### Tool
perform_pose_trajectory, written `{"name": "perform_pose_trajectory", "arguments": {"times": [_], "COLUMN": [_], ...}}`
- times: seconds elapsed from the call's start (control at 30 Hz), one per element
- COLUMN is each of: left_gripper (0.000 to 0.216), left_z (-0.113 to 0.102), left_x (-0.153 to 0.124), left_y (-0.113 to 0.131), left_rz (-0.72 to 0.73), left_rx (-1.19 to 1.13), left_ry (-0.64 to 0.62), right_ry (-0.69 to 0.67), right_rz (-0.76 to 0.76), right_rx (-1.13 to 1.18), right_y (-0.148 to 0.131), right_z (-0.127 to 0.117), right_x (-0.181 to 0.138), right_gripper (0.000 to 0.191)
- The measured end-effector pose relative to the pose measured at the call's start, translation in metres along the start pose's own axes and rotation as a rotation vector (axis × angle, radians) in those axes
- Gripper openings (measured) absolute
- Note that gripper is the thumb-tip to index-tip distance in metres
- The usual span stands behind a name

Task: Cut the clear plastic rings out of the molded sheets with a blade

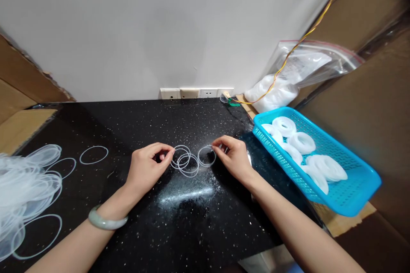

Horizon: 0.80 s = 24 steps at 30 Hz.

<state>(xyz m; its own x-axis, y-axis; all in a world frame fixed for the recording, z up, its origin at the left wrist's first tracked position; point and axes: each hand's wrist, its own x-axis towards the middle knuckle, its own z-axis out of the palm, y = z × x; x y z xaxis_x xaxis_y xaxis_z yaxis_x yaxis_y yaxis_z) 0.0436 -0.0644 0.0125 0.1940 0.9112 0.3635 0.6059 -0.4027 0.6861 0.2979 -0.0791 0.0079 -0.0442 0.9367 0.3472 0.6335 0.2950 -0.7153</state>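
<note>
My left hand point(147, 164) has its thumb and forefinger pinched at the edge of a few overlapping thin, translucent white rings point(188, 155). Facing it, my right hand point(233, 158) pinches the upper right edge of a single thin ring point(207, 166). That ring's left side meets or nearly meets the overlapping ones; I cannot tell if they are linked. To the left lies a large, tangled pile of similar rings point(25, 198), with one loose ring point(94, 163) lying apart from it.
A blue plastic basket point(355, 210) holding several coiled bundles of white rings point(301, 142) stands at the right. Behind it are clear plastic bags point(272, 93). Wall sockets point(189, 93) and a yellow cord point(282, 68) are at the back. Pale powder point(185, 194) dusts the black speckled tabletop point(128, 123).
</note>
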Motion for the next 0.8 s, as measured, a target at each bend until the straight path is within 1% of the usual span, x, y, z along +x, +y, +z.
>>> {"name": "perform_pose_trajectory", "arguments": {"times": [0.07,0.13,0.17,0.23,0.37,0.5,0.67,0.8], "left_gripper": [0.022,0.026,0.027,0.029,0.029,0.029,0.03,0.028], "left_z": [0.0,0.0,-0.001,-0.004,-0.007,-0.006,-0.007,-0.008], "left_x": [0.001,0.003,0.005,0.007,0.009,0.009,0.009,0.009], "left_y": [-0.003,-0.006,-0.007,-0.009,-0.013,-0.017,-0.018,-0.014], "left_rz": [-0.139,-0.241,-0.271,-0.301,-0.309,-0.314,-0.28,-0.201], "left_rx": [-0.107,-0.199,-0.214,-0.168,-0.018,0.015,0.025,0.053], "left_ry": [-0.054,-0.092,-0.106,-0.123,-0.112,-0.096,-0.086,-0.033], "right_ry": [-0.009,-0.024,-0.034,-0.05,-0.057,-0.03,0.029,0.066], "right_rz": [0.045,0.093,0.119,0.167,0.225,0.236,0.193,0.14], "right_rx": [-0.019,-0.063,-0.094,-0.161,-0.247,-0.25,-0.225,-0.217], "right_y": [0.002,0.004,0.006,0.008,0.01,0.014,0.017,0.014], "right_z": [-0.001,-0.002,-0.003,-0.005,-0.006,-0.006,-0.005,-0.007], "right_x": [0.001,0.001,0.002,0.003,0.005,0.005,0.006,0.007], "right_gripper": [0.011,0.011,0.011,0.012,0.012,0.014,0.023,0.024]}}
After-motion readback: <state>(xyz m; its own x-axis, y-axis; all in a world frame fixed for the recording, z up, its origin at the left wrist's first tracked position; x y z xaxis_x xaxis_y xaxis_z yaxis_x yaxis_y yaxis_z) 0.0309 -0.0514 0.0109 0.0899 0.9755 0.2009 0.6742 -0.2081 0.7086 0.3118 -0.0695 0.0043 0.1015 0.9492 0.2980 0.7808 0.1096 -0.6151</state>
